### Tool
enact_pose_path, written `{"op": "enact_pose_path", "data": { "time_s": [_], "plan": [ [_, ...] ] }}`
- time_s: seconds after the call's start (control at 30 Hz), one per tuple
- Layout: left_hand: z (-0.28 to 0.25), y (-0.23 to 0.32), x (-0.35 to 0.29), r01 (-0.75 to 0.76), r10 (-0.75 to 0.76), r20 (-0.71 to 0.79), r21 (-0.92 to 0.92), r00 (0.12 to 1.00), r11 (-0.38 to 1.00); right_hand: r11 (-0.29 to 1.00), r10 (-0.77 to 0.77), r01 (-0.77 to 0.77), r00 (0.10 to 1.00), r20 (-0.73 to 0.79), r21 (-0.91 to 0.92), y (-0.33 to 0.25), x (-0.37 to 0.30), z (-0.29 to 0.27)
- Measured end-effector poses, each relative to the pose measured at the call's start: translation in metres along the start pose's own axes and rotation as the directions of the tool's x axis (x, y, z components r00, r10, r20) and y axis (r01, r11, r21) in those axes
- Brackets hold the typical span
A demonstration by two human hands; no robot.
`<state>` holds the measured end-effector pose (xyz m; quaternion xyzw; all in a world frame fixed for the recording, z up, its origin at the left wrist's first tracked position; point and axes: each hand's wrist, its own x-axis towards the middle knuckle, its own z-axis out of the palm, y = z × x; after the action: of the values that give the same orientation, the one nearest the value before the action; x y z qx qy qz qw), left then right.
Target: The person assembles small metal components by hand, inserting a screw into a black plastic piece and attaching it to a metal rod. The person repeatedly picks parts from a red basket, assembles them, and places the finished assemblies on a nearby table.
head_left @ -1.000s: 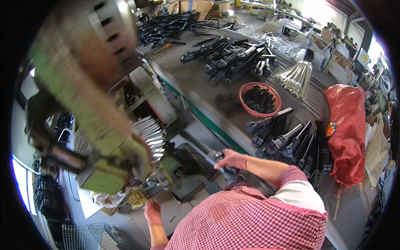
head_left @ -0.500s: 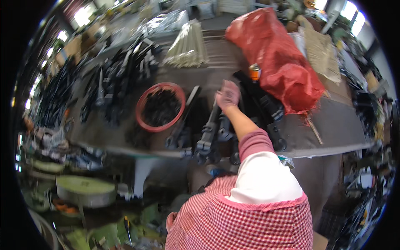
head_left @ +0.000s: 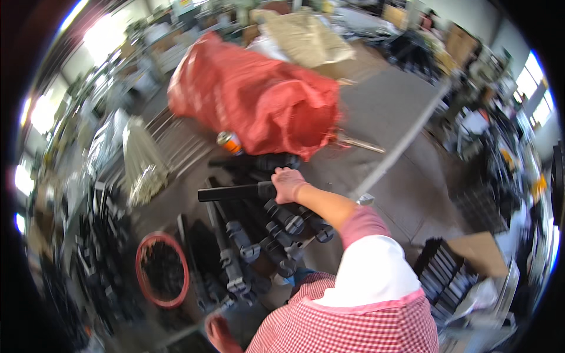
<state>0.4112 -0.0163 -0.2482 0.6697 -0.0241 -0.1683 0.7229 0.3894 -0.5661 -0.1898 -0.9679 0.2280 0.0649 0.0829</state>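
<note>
View swung right since before — right hand [head_left: 288, 183] fingers wrapped round black bar [head_left: 235, 192] | left hand [head_left: 219, 332] fingers — cannot tell

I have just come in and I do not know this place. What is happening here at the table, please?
A person in a red checked top leans over a grey worktable. The right hand grips one long black metal part and holds it above a pile of similar black parts. The left hand is low at the picture's edge, and what it holds cannot be seen. A red sack, an orange spray can and a red round basket lie nearby.
</note>
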Motion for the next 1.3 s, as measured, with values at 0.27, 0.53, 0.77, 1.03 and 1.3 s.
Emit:
{"op": "enact_pose_path", "data": {
  "time_s": [0.27,0.53,0.77,1.03,1.3],
  "plan": [
    [0.100,0.080,0.012,-0.134,-0.016,-0.313,-0.453,0.950,0.881,0.686,-0.708,0.560,0.661,0.248,0.466,-0.222,-0.123,0.006],
    [-0.045,0.076,-0.115,-0.193,-0.373,-0.535,-0.730,0.758,0.655,0.313,-0.878,0.619,0.478,-0.030,0.720,-0.417,-0.100,0.122],
    [-0.028,0.035,-0.203,-0.355,-0.405,-0.676,-0.697,0.616,0.623,0.548,-0.828,0.826,0.515,0.221,0.132,-0.552,-0.047,0.205],
    [-0.024,0.001,-0.206,-0.398,-0.499,-0.638,-0.764,0.587,0.508,0.605,-0.775,0.793,0.566,0.280,0.071,-0.563,-0.042,0.247],
    [-0.039,0.045,-0.200,-0.249,-0.339,-0.543,-0.741,0.768,0.623,0.340,-0.940,0.092,-0.007,0.342,0.936,-0.496,-0.077,0.172]
  ]
}}
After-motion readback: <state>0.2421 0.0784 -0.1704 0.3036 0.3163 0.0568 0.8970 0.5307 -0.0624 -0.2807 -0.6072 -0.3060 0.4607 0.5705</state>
